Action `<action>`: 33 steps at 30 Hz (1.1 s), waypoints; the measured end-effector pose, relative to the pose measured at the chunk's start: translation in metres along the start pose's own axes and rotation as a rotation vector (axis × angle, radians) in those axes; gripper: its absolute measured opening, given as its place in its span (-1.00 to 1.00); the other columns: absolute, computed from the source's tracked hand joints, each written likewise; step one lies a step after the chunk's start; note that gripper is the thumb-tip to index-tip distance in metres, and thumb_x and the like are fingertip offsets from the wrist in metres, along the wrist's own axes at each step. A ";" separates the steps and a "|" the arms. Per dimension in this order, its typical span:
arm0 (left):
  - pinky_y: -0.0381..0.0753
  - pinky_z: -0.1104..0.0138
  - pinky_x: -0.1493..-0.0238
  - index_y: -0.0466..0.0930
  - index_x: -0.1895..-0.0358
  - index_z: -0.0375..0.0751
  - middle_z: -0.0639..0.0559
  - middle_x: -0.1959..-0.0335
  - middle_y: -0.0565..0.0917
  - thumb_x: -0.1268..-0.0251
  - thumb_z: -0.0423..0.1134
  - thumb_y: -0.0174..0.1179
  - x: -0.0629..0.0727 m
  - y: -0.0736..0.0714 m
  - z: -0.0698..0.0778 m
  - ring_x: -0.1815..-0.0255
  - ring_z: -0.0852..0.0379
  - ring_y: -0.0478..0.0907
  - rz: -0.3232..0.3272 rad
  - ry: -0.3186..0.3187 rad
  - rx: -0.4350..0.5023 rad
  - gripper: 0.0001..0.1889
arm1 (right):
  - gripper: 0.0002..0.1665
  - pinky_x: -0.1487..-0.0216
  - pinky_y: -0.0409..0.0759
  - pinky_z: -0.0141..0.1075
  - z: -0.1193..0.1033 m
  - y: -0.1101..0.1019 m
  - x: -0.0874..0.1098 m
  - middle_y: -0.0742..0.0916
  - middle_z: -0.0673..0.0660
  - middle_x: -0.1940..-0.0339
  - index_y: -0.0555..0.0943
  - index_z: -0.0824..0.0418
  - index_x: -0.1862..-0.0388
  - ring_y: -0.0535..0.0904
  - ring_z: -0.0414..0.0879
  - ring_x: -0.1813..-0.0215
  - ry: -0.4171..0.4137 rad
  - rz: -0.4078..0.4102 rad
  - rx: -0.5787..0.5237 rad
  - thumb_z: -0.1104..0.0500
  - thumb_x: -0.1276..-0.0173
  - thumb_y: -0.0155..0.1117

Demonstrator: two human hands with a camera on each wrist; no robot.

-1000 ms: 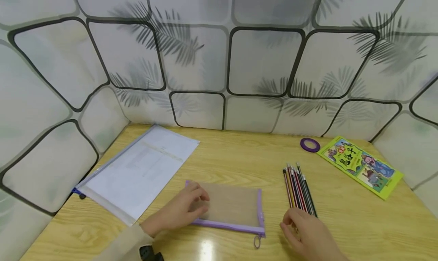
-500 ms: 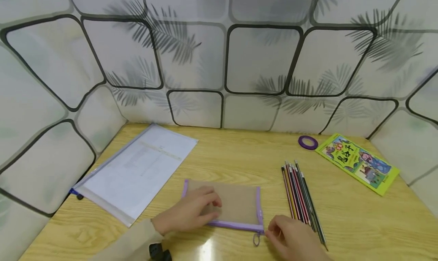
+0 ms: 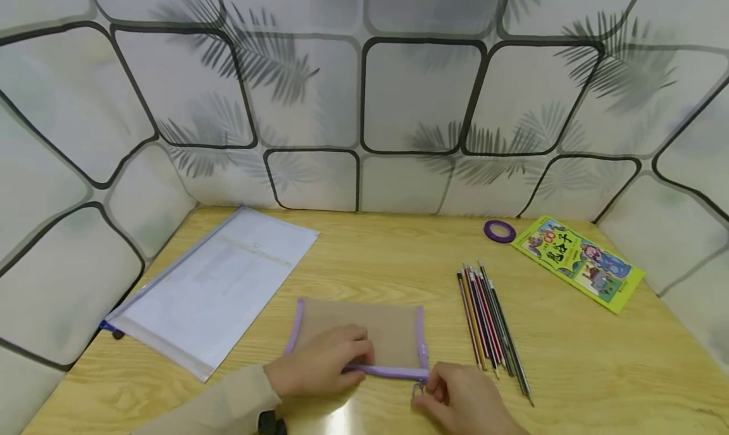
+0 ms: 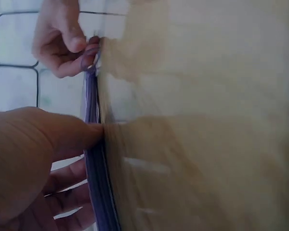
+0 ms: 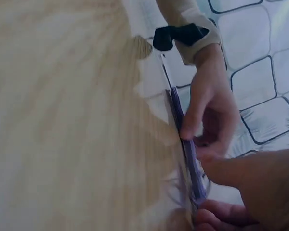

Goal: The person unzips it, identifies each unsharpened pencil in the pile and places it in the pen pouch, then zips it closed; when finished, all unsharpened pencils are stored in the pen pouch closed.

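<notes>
A clear zip pouch with purple edging lies flat on the table in the head view. My left hand holds its front zip edge, thumb against the front and curled fingers over the top. The left wrist view shows this thumb touching the purple zip. At the pouch's front right corner, my right hand is by the zip's purple pull ring. In the right wrist view, its thumb and fingers stand apart with the ring between them. Part of the zip is hidden under my left hand.
Several pencils lie bunched right of the pouch. Behind them are a purple tape roll and a yellow-green book. A clear document bag with papers lies left. Patterned walls border the table.
My right hand has moved left from the pencils to the pull ring, baring the pencil points. My left hand has slid right along the pouch to its front edge. The view has shifted slightly.
</notes>
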State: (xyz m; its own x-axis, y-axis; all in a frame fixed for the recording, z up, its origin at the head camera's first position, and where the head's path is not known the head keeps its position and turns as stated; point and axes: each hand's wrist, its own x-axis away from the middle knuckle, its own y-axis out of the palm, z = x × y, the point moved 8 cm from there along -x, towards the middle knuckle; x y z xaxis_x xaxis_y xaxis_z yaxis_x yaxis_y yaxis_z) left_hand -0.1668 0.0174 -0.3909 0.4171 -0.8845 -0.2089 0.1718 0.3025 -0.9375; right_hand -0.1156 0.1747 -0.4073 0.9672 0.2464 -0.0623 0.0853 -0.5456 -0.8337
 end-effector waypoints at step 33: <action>0.60 0.57 0.57 0.65 0.46 -0.32 0.09 0.60 0.61 -0.02 -0.53 0.26 -0.008 -0.009 0.004 0.59 0.45 0.45 0.138 -0.387 0.655 -0.93 | -0.75 0.74 0.04 -0.71 -0.028 -0.037 -0.023 0.45 -0.18 0.68 0.38 0.05 0.61 0.14 -0.49 0.66 -0.258 0.637 0.282 0.33 -0.02 0.23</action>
State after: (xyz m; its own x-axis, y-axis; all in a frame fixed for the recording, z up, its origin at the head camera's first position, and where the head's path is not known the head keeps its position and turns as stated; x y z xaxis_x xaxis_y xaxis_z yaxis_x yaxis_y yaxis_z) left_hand -0.1682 0.0234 -0.3798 0.7348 -0.6727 -0.0869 0.5383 0.6562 -0.5288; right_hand -0.1341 0.1671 -0.3594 0.7188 0.1501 -0.6788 -0.5718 -0.4276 -0.7001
